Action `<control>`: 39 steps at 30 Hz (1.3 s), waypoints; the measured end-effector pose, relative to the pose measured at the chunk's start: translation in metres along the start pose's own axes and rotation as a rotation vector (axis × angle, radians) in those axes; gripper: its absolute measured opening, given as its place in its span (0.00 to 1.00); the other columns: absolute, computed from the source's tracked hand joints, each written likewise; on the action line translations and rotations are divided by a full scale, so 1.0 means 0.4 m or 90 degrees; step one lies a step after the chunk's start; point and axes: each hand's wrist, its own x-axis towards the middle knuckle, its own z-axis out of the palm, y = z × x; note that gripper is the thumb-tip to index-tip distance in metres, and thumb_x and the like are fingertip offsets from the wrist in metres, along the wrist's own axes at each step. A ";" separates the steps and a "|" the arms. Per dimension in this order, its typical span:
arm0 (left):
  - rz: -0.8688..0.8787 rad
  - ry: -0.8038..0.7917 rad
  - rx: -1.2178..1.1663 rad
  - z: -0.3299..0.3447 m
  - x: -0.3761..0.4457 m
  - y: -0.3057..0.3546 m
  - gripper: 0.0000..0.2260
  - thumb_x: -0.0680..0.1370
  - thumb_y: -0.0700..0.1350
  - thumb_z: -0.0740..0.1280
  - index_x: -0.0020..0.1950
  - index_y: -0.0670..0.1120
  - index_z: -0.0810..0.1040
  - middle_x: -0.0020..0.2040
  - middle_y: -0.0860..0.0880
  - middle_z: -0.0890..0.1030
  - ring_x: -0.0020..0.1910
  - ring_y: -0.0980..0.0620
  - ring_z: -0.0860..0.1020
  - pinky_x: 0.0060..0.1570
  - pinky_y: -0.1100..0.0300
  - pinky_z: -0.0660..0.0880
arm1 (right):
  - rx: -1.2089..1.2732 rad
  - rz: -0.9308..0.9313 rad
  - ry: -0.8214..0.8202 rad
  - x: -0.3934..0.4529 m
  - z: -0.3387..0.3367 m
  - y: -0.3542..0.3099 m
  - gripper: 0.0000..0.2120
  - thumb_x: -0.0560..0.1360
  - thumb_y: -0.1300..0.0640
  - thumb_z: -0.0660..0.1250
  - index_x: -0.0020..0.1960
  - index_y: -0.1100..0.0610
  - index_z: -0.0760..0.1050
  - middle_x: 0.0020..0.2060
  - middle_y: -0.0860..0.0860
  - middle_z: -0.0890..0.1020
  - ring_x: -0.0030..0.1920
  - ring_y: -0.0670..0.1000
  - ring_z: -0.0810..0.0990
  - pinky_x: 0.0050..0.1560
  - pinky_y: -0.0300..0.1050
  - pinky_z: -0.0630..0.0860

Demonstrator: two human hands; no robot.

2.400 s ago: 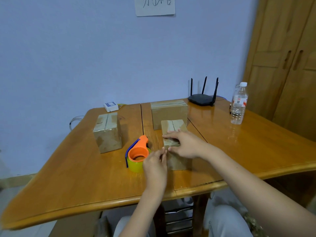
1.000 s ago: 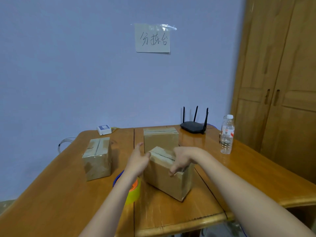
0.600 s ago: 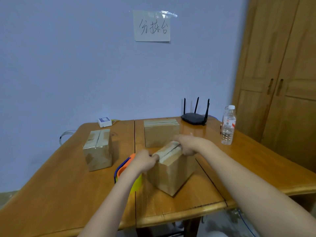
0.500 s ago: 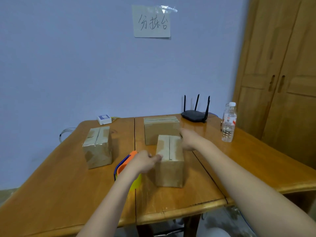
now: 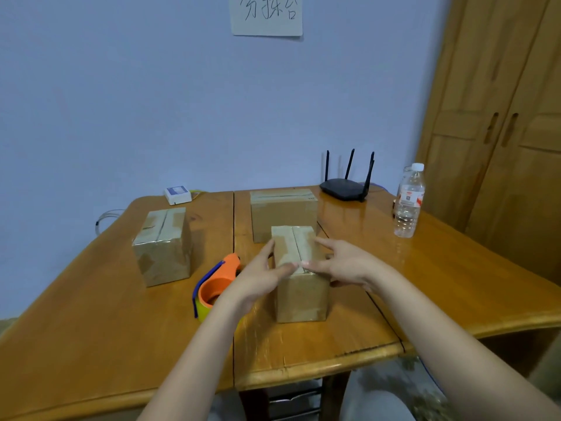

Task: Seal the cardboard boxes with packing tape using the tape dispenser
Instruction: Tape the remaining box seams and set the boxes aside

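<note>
The near box (image 5: 299, 268), tipped a moment ago, is now standing flat just right of the tape dispenser (image 5: 217, 285); left hand (image 5: 258, 279) and right hand (image 5: 346, 262) are resting open-fingered on its top, gripping nothing, readying its seam for taping.

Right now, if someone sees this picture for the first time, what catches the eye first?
First, the left hand and the right hand, fingers straight, resting on the top of the nearest cardboard box at the table's middle. Next, the bright orange tape dispenser just left of that box.
</note>
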 end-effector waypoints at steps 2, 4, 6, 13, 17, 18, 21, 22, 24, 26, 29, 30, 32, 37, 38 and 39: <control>-0.023 -0.006 -0.121 0.010 -0.008 -0.024 0.35 0.80 0.47 0.69 0.81 0.57 0.53 0.69 0.58 0.72 0.59 0.59 0.73 0.54 0.65 0.71 | 0.100 -0.017 0.012 -0.009 0.022 0.017 0.44 0.71 0.46 0.78 0.80 0.47 0.60 0.72 0.51 0.73 0.65 0.51 0.76 0.58 0.46 0.79; -0.027 -0.012 -0.208 0.022 -0.019 -0.038 0.33 0.81 0.44 0.67 0.81 0.57 0.54 0.59 0.64 0.75 0.56 0.63 0.75 0.45 0.68 0.73 | 0.164 -0.032 0.020 -0.016 0.031 0.028 0.39 0.74 0.53 0.76 0.80 0.49 0.61 0.71 0.53 0.74 0.61 0.49 0.76 0.48 0.37 0.78; -0.017 -0.006 -0.237 0.024 -0.028 -0.047 0.33 0.80 0.42 0.67 0.81 0.55 0.55 0.56 0.64 0.76 0.56 0.63 0.76 0.45 0.67 0.75 | 0.174 -0.032 0.001 -0.014 0.028 0.038 0.35 0.77 0.53 0.73 0.79 0.45 0.61 0.70 0.51 0.76 0.61 0.49 0.77 0.45 0.37 0.77; 0.023 -0.036 -0.258 -0.002 -0.031 -0.062 0.31 0.78 0.41 0.70 0.78 0.52 0.62 0.59 0.64 0.78 0.58 0.63 0.79 0.54 0.62 0.78 | 0.367 0.029 -0.056 -0.013 0.008 0.075 0.24 0.77 0.57 0.72 0.68 0.37 0.75 0.70 0.48 0.75 0.71 0.55 0.73 0.65 0.60 0.77; 0.042 -0.023 -0.114 -0.003 -0.049 -0.036 0.31 0.79 0.46 0.70 0.79 0.51 0.61 0.70 0.62 0.71 0.64 0.62 0.72 0.60 0.63 0.73 | 0.299 0.029 0.019 -0.029 0.018 0.048 0.24 0.76 0.57 0.74 0.67 0.39 0.77 0.68 0.50 0.77 0.64 0.53 0.78 0.60 0.58 0.81; 0.062 -0.012 -0.032 -0.010 -0.053 -0.028 0.30 0.79 0.48 0.69 0.79 0.51 0.62 0.69 0.62 0.70 0.65 0.62 0.70 0.62 0.62 0.71 | 0.229 0.018 0.035 -0.037 0.015 0.030 0.24 0.77 0.56 0.73 0.69 0.41 0.75 0.66 0.50 0.78 0.59 0.51 0.79 0.57 0.54 0.82; 0.158 0.157 0.199 -0.067 -0.053 -0.009 0.16 0.81 0.53 0.66 0.68 0.52 0.78 0.63 0.57 0.79 0.62 0.58 0.76 0.59 0.61 0.73 | -0.035 -0.036 0.145 -0.061 0.005 -0.035 0.23 0.80 0.53 0.68 0.74 0.52 0.70 0.62 0.51 0.79 0.58 0.51 0.79 0.57 0.42 0.76; 0.158 0.256 0.235 -0.103 -0.047 -0.011 0.12 0.82 0.52 0.65 0.63 0.52 0.82 0.58 0.54 0.83 0.58 0.56 0.78 0.54 0.60 0.74 | -0.068 -0.067 0.200 -0.066 0.006 -0.058 0.20 0.82 0.52 0.66 0.73 0.54 0.72 0.63 0.51 0.79 0.62 0.52 0.78 0.59 0.43 0.74; 0.068 0.395 0.373 -0.184 -0.027 -0.032 0.11 0.80 0.50 0.67 0.61 0.53 0.80 0.57 0.50 0.83 0.57 0.49 0.79 0.52 0.55 0.75 | -0.085 -0.137 0.275 -0.072 0.024 -0.100 0.14 0.83 0.49 0.63 0.60 0.55 0.80 0.52 0.51 0.84 0.55 0.52 0.80 0.52 0.44 0.75; -0.134 0.295 0.571 -0.240 -0.014 -0.060 0.24 0.76 0.52 0.71 0.71 0.52 0.72 0.66 0.45 0.77 0.65 0.43 0.75 0.59 0.49 0.75 | -0.145 -0.184 0.293 -0.072 0.052 -0.135 0.15 0.83 0.48 0.61 0.49 0.56 0.81 0.36 0.51 0.83 0.41 0.52 0.82 0.43 0.47 0.79; -0.304 0.115 0.492 -0.230 -0.026 -0.086 0.34 0.74 0.51 0.75 0.75 0.47 0.64 0.69 0.45 0.72 0.62 0.45 0.74 0.53 0.54 0.77 | -0.200 -0.216 0.279 -0.052 0.094 -0.172 0.14 0.83 0.50 0.61 0.48 0.57 0.81 0.34 0.51 0.81 0.36 0.50 0.80 0.42 0.51 0.81; -0.301 0.118 0.440 -0.224 -0.024 -0.104 0.34 0.73 0.51 0.76 0.74 0.46 0.64 0.68 0.45 0.73 0.60 0.45 0.75 0.49 0.55 0.76 | -0.201 -0.221 0.279 -0.045 0.107 -0.182 0.14 0.83 0.51 0.61 0.49 0.57 0.81 0.34 0.50 0.80 0.36 0.49 0.80 0.42 0.50 0.81; -0.294 0.175 0.380 -0.223 -0.018 -0.145 0.31 0.73 0.50 0.76 0.71 0.45 0.68 0.62 0.45 0.75 0.55 0.46 0.76 0.45 0.55 0.76 | -0.196 -0.235 0.282 -0.030 0.132 -0.199 0.11 0.83 0.52 0.61 0.51 0.55 0.80 0.36 0.48 0.80 0.37 0.48 0.80 0.44 0.50 0.81; -0.265 0.239 0.349 -0.252 -0.003 -0.172 0.16 0.77 0.48 0.72 0.58 0.42 0.73 0.53 0.46 0.78 0.49 0.48 0.77 0.46 0.55 0.80 | -0.168 -0.253 0.248 -0.001 0.153 -0.225 0.09 0.82 0.55 0.62 0.58 0.54 0.79 0.47 0.51 0.82 0.46 0.50 0.81 0.51 0.51 0.82; -0.242 0.225 0.326 -0.258 -0.012 -0.161 0.15 0.77 0.49 0.73 0.58 0.43 0.75 0.52 0.47 0.79 0.49 0.49 0.78 0.43 0.57 0.78 | -0.161 -0.262 0.246 -0.002 0.147 -0.224 0.09 0.82 0.56 0.63 0.58 0.54 0.79 0.48 0.51 0.82 0.47 0.49 0.81 0.52 0.48 0.81; -0.203 0.205 0.296 -0.268 -0.016 -0.156 0.14 0.77 0.50 0.72 0.58 0.45 0.76 0.51 0.47 0.81 0.48 0.50 0.79 0.42 0.58 0.76 | -0.153 -0.275 0.247 -0.003 0.138 -0.221 0.08 0.81 0.57 0.63 0.57 0.55 0.79 0.47 0.49 0.82 0.47 0.47 0.80 0.50 0.45 0.80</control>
